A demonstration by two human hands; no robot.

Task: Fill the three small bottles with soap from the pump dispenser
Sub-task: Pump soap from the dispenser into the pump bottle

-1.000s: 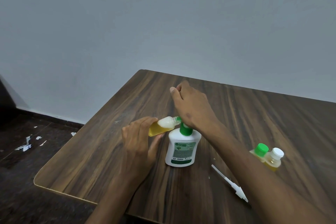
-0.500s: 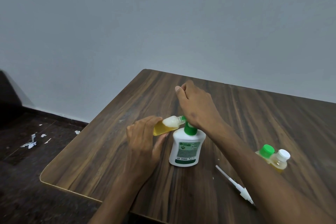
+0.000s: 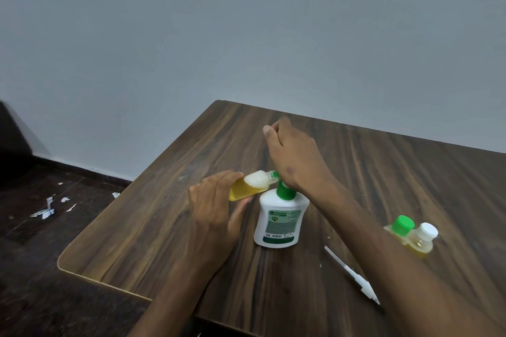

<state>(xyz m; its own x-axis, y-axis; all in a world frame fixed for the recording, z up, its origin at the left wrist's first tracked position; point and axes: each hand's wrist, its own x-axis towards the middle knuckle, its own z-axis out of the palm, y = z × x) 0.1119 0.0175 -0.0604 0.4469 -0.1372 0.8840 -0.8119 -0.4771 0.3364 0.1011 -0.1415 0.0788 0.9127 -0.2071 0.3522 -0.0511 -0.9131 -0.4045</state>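
1. Grey wall and dark floor with paper scraps (image 3: 45,210) form the background; a wood-grain table (image 3: 153,216) carries the work. The pump dispenser (image 3: 280,220), white with a green collar, stands upright near the table's middle and serves as landmark.
2. Left of the dispenser, the left hand (image 3: 213,213) has fingers and thumb wrapped round the small bottle (image 3: 250,185).
3. This bottle is tilted near horizontal, long axis running left to right, open neck pointing right at the dispenser's spout. It is partly filled: amber soap low, pale foam near the neck.
4. Judged light, thin-walled, likely slippery if soaped; best held at the body's middle, without squeezing.
5. Above the dispenser, the right hand (image 3: 297,161) presses on the pump head, fingers loosely curled.
6. Right of the dispenser lie a white pump tube (image 3: 351,275) and two capped bottles (image 3: 412,236), touching.
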